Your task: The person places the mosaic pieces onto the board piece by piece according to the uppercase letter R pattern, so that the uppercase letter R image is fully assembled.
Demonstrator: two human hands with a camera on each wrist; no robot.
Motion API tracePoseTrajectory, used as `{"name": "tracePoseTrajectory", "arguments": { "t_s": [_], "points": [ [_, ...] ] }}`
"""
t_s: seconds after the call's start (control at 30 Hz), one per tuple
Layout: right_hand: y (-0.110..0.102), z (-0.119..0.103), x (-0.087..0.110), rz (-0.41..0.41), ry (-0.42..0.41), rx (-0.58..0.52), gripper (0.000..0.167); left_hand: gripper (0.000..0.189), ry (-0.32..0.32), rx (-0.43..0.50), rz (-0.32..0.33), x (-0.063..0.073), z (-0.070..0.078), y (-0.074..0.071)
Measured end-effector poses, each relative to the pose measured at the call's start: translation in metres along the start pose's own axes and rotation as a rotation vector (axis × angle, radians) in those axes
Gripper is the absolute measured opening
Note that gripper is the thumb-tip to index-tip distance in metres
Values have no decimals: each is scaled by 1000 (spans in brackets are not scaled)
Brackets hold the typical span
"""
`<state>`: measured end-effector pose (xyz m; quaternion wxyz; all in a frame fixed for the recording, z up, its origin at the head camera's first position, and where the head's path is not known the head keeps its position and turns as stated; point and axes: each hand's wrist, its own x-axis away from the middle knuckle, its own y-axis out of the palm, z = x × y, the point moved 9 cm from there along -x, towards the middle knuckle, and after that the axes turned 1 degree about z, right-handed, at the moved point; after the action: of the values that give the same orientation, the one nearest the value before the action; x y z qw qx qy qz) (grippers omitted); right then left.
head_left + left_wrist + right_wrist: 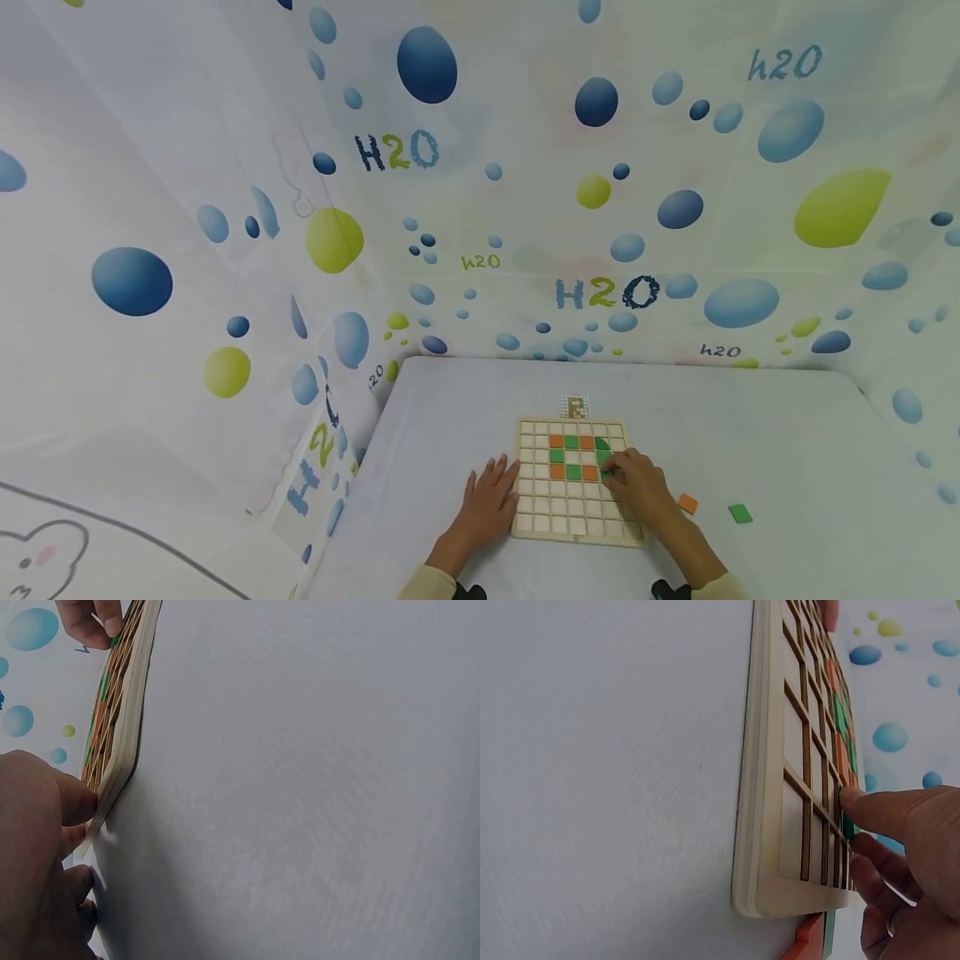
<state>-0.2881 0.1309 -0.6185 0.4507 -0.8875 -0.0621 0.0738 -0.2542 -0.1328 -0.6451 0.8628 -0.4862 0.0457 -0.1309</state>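
Note:
A light wooden grid board (576, 527) lies on the white cloth, with orange tiles (557, 472) and green tiles (572, 442) set in some of its squares. My left hand (489, 500) rests at the board's left edge, fingers extended, fingertips right at the rim. At the right side of the pattern, my right hand (637, 483) pinches a green tile (848, 827) between thumb and fingers, low over the grid. The fingers partly hide that tile. Above it, a green tile with a rounded corner (602, 443) sits in its square.
Right of the board lie a loose orange tile (687, 503) and a loose green tile (740, 513). A small patterned card (576, 407) stands or lies just beyond the board's far edge. Sheets printed with blue and green drops (738, 302) enclose the table's back and sides.

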Motion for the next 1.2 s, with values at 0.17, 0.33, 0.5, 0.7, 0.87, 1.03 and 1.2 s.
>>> {"name": "tracePoseTrajectory", "arguments": {
  "t_s": [0.17,0.33,0.5,0.7,0.87,1.03,1.2],
  "points": [
    [-3,-3,1,-6,-12,22,10,55,10,-12,10,1,3,-2],
    [-5,-4,-1,-3,-27,24,9,55,22,-14,27,3,6,-5],
    [-8,-5,-2,1,-36,13,13,55,19,-20,29,3,7,-6],
    [-7,-3,-2,0,-43,15,14,55,17,-19,29,3,6,-4],
    [-4,1,-1,22,-46,7,13,55,20,-21,32,3,5,-3],
    [-3,2,1,36,-57,-6,13,54,25,-16,41,3,5,-4],
    [-6,6,5,44,-28,-39,14,54,37,-2,53,4,7,-4]
  ]
}}
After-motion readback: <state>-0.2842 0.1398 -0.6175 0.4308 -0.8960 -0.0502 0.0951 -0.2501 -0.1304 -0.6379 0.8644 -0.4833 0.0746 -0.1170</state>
